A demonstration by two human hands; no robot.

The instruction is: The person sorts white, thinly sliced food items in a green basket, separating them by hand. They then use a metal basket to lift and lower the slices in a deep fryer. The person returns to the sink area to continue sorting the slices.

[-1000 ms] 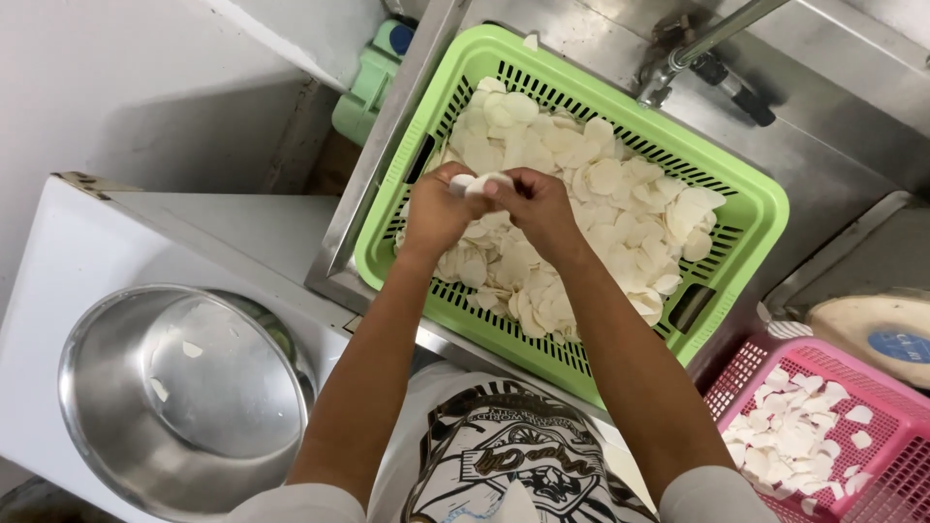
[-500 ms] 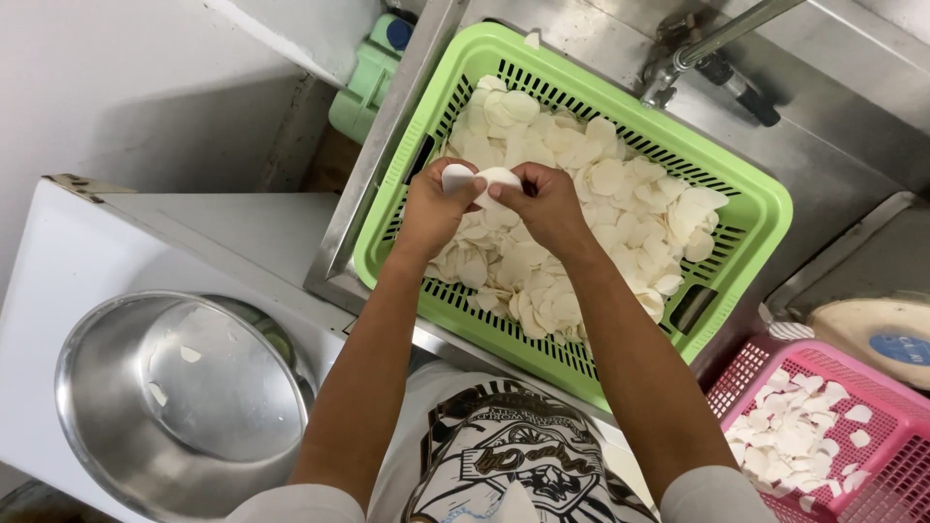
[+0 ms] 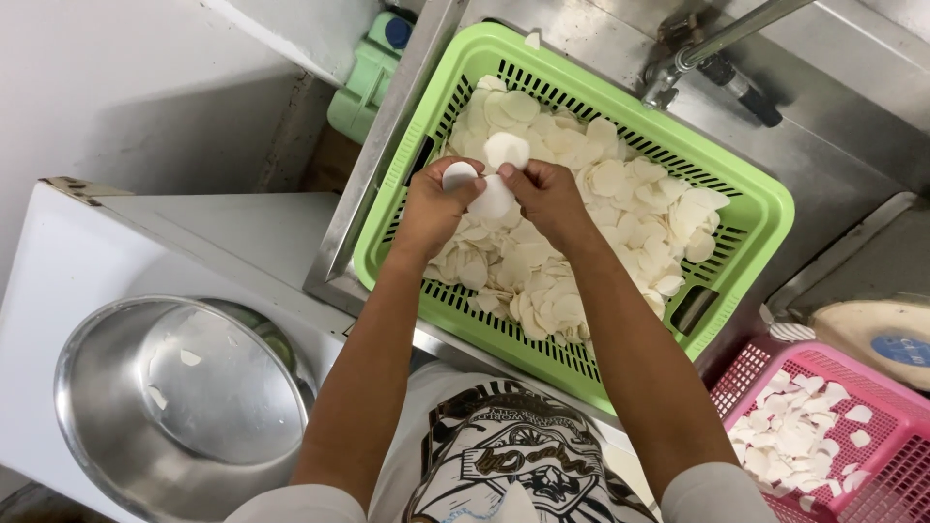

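A green slotted basket point(image 3: 746, 208) sits in a steel sink and holds a heap of thin white round slices point(image 3: 581, 232). Both hands are raised over the heap's left part, close together. My left hand point(image 3: 434, 205) pinches a white slice point(image 3: 457, 175) between thumb and fingers. My right hand point(image 3: 544, 197) grips stuck-together white slices point(image 3: 504, 150), one standing above the fingers and another point(image 3: 492, 199) hanging between the two hands.
A large steel bowl point(image 3: 107, 407) with a few white scraps stands on the white counter at lower left. A pink basket point(image 3: 886, 407) with white slices is at lower right. A tap point(image 3: 712, 44) hangs over the sink; a green bottle point(image 3: 368, 77) stands behind.
The hands have drawn the slices apart: the left hand now holds one slice off to the left, while the right hand keeps the others.
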